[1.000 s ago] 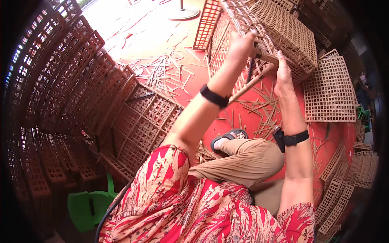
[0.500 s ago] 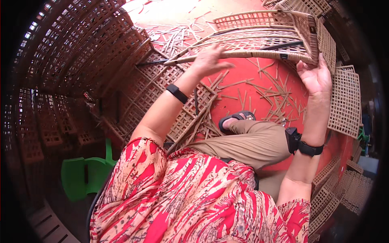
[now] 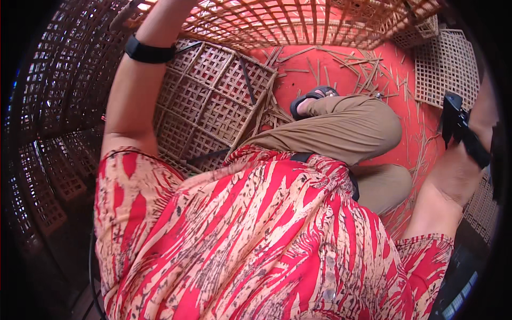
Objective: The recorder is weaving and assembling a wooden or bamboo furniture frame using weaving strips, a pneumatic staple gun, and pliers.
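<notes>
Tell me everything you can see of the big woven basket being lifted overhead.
The woven basket is an open lattice of thin tan cane strips with square gaps, light shining through it. It spans the top of the view, raised above the red floor. The left arm reaches up to its left edge; both hands are out of view.

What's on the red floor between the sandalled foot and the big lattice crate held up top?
Loose bamboo splints litter the red floor there, seen from the head camera.

view: head, fisheye | faces: steeply down over torso | range: close | covers: lap, woven lattice panels [image 3: 213, 101], red floor [image 3: 410, 128]
</notes>
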Available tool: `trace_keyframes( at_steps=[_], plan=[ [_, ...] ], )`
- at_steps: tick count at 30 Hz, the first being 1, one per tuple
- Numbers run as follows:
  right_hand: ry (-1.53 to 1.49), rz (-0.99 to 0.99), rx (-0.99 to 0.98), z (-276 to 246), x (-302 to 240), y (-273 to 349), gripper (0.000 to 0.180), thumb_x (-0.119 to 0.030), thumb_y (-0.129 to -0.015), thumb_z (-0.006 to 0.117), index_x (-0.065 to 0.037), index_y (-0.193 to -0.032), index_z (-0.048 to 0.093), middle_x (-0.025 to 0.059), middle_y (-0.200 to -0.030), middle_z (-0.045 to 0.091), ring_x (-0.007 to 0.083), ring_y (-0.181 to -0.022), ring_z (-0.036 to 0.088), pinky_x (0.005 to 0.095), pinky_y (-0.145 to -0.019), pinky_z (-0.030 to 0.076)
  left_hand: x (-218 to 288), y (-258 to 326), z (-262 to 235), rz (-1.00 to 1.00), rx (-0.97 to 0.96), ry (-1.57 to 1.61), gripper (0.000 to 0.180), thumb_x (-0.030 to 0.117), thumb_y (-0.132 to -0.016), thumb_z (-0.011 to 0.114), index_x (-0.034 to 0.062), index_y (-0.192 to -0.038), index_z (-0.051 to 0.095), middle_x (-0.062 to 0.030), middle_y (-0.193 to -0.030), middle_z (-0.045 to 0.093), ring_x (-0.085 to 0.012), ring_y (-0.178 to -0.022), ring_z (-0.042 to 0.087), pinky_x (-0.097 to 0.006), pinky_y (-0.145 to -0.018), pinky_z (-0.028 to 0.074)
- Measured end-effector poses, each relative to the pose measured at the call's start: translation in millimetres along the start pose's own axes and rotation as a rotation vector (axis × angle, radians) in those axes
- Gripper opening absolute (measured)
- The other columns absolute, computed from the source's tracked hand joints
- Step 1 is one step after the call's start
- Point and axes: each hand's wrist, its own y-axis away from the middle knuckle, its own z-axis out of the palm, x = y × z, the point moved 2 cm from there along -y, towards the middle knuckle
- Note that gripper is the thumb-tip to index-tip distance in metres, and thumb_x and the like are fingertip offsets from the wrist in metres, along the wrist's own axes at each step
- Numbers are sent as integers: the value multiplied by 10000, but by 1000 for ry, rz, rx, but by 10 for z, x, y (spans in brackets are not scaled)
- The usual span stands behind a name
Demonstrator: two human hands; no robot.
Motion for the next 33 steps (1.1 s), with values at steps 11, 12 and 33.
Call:
trace_keyframes(
  at_steps=[11, 12, 33],
  plan=[
    [154, -29, 35, -521, -155, 397, 453, -282, -1067, 531, 62, -1358, 499, 208, -1271, 594, 345, -1181, 573, 518, -1002, 520, 874, -397, 96, 132, -159, 157, 487, 457, -833, 795, -8, -919, 675, -92, -748, 627, -184, -647, 564, -366, -620, 464],
    [148, -12, 27, -502, -103, 329, 454, -282, -1066, 532, 62, -1361, 497, 209, -1277, 592, 345, -1186, 572, 516, -1005, 520, 927, -390, 17, 148, -160, 186, 460, 438, -833, 798, 1, -918, 682, -84, -729, 611, -175, -629, 551, -356, -601, 453],
    [76, 198, -106, -185, 385, -222, 490, -263, -1057, 553, 64, -1415, 474, 224, -1409, 546, 348, -1292, 551, 486, -1066, 509, -729, 759, -739, -590, -353, 339, 308, 329, -936, 746, 38, -1032, 717, -25, -801, 686, -135, -686, 652, -281, -578, 487]
  ],
)
